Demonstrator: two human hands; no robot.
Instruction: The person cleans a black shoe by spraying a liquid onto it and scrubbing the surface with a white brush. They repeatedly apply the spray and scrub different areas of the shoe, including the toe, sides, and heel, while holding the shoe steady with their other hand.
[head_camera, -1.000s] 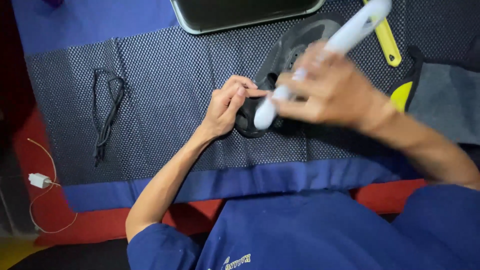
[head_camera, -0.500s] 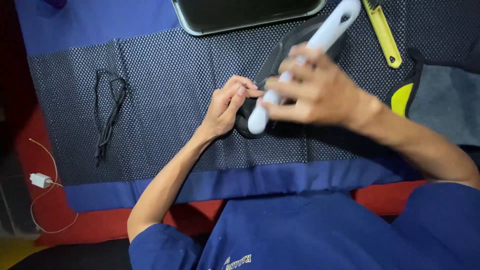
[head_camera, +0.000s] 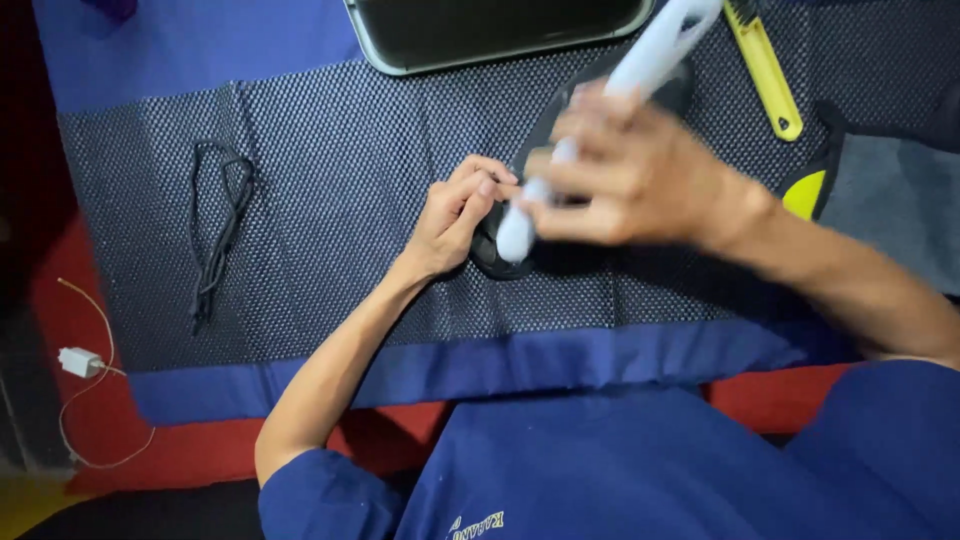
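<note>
A black insole (head_camera: 560, 130) lies flat on a dark mesh mat (head_camera: 350, 190). My left hand (head_camera: 455, 215) pinches its near end, pressing it down. My right hand (head_camera: 635, 175) is shut on a long white brush (head_camera: 640, 70), held slanted with its lower end over the near end of the insole. The hand and brush are blurred by motion. Much of the insole is hidden behind my right hand.
A pair of black laces (head_camera: 215, 235) lies on the mat at left. A dark tray with a pale rim (head_camera: 490, 30) sits at the top, with a yellow-handled tool (head_camera: 765, 70) to its right. A grey and yellow shoe (head_camera: 880, 195) is at right. A white charger with cable (head_camera: 80, 362) lies on the red floor.
My right hand has shifted the white brush slightly up and to the right along the insole. My left hand has kept its pinch on the near end.
</note>
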